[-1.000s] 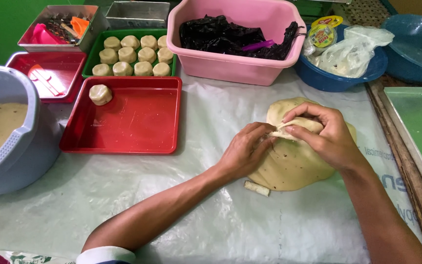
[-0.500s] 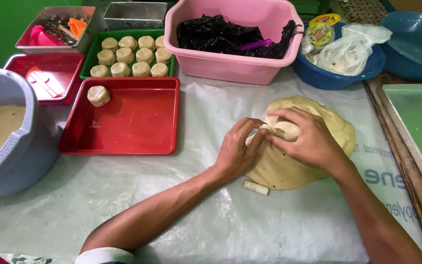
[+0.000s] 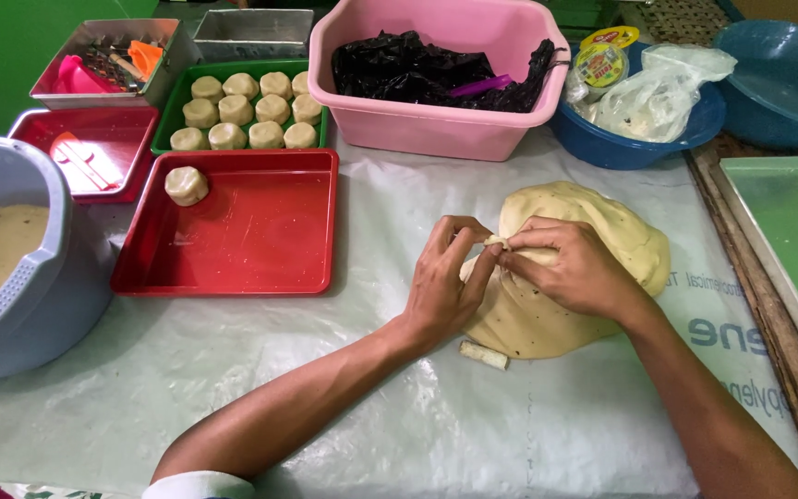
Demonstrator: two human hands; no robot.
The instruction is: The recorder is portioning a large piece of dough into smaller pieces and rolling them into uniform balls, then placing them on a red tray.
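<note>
Packaging and labels only:

- Small round tub (image 3: 601, 63) at the back right, sitting in the blue bowl (image 3: 621, 148) just right of the pink basin (image 3: 436, 129). Its lid label is multicoloured: red, yellow and green.
- Yellow round lid (image 3: 610, 37) with a red label patch, just behind that tub and partly hidden by it.
- Clear crumpled plastic bag (image 3: 662, 92) in the same blue bowl, touching the tub's right side. Contents are pale and can't be made out.
- Plastic sheet (image 3: 417, 407) covering the worktop carries blue printed lettering (image 3: 741, 342) at its right edge, near the wooden rim and partly cut off by the forearm.

No signs or screens in view.
</note>
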